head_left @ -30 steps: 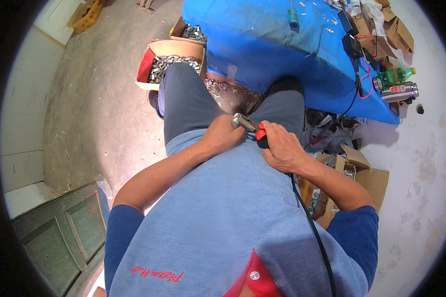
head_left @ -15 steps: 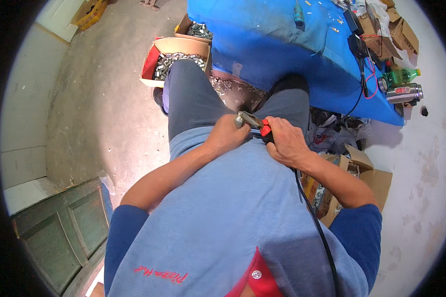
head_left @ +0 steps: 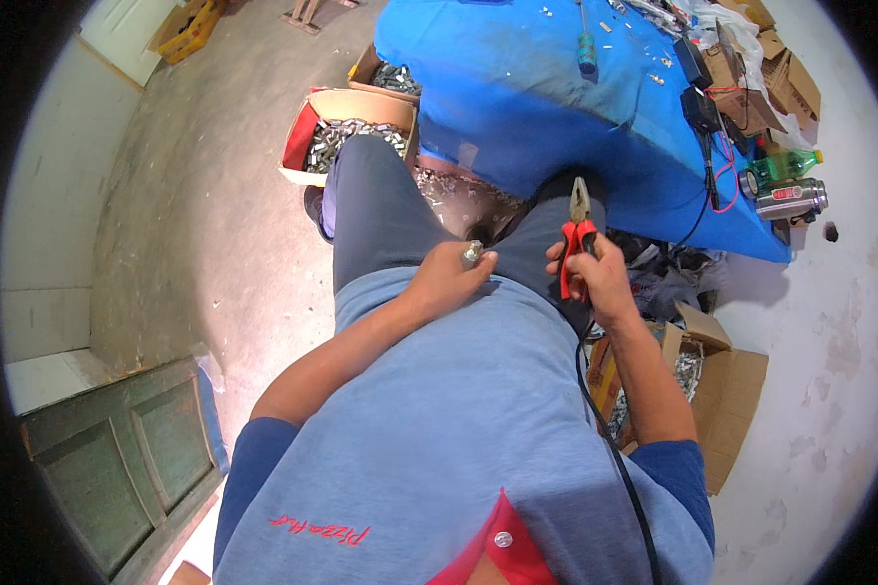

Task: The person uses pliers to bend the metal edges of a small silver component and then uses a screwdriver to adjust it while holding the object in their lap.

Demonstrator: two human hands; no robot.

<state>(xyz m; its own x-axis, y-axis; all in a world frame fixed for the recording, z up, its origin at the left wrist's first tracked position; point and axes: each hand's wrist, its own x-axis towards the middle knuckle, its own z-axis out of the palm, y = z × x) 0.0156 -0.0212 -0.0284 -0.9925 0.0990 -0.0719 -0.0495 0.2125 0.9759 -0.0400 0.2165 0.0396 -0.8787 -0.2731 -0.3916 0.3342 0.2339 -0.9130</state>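
Person seated, looking down at own lap. Left hand [head_left: 449,278] rests on the left thigh, fingers curled shut around a small metal part [head_left: 473,253] — only its tip shows above the thumb, kind not clear. Right hand [head_left: 595,278] sits just right of it, closed around the red handles of a pair of pliers [head_left: 578,229]; the pliers point up and away from the body, jaws look closed with nothing between them. The two hands are near each other but apart, the part well clear of the pliers' nose.

Landmark: blue table [head_left: 556,107], directly beyond the knees.
- Black cable [head_left: 605,439] runs down the person's right side, below the right hand, toward the lower edge.
- Right of the right forearm, below the table's near right corner — open cardboard box [head_left: 722,390] with small metal pieces inside.
- Left of the table, by the left knee: another carton [head_left: 346,132], red-lined, full of similar metal bits. A second smaller one behind it, against the table's left edge.
- On the table top: screwdriver [head_left: 585,44] with a blue-green handle near the far middle, black adapters and red wire toward the right.
- Off the table's right end: green bottle [head_left: 785,164] and a metal can lying on their sides.
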